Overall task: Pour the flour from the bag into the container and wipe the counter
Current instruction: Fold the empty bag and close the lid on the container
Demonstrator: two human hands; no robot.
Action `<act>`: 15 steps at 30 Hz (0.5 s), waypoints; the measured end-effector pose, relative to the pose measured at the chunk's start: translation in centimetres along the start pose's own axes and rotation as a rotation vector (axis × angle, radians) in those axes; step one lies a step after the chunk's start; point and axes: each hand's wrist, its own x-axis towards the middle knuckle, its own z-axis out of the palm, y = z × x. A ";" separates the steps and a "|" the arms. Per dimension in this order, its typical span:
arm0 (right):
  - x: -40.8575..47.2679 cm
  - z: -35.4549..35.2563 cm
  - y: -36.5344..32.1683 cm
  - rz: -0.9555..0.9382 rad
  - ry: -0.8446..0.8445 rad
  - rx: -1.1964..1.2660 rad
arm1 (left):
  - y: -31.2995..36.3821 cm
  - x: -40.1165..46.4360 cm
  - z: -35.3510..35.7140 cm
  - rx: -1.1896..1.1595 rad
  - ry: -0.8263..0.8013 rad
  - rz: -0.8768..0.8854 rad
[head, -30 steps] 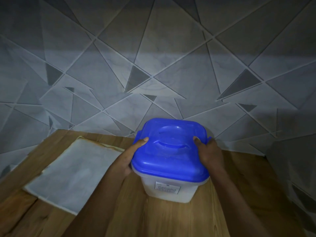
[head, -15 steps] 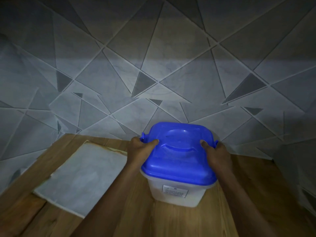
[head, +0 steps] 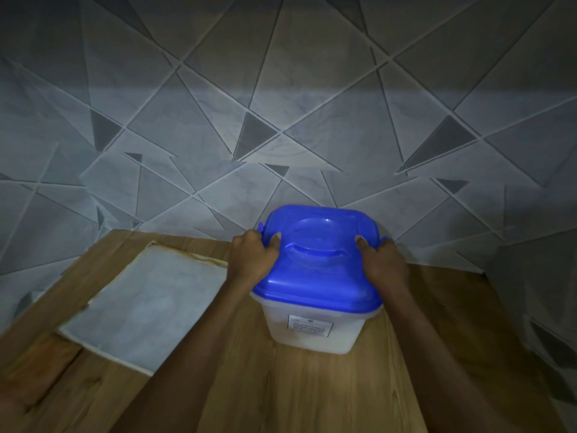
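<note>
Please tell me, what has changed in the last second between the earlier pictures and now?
The left hand slid from the lid's near side toward its far left corner, with fingers now curled over the edge. The right hand keeps gripping the right edge. The blue lid stays on the container, which stays beside the flat bag on the counter.

Both hands [head: 318,264] now grip the lid [head: 318,254] at its side latches.

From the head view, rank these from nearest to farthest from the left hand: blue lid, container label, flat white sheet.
1. blue lid: gripped at its left edge by the left hand.
2. flat white sheet: on the counter, left of the hand.
3. container label: on the front wall, lower right.
</note>
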 end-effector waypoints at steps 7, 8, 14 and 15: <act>-4.2 -0.7 3.1 -0.138 0.010 0.246 | -3.0 -5.0 1.9 -0.527 -0.014 0.142; -5.1 -0.5 3.5 -0.165 0.012 0.285 | -2.9 -5.8 2.5 -0.559 0.061 0.137; -4.6 1.1 3.9 -0.201 0.073 0.342 | -1.7 -5.3 4.6 -0.614 0.348 0.034; -4.1 1.1 3.9 -0.210 0.090 0.337 | -1.4 -5.0 4.9 -0.617 0.345 0.044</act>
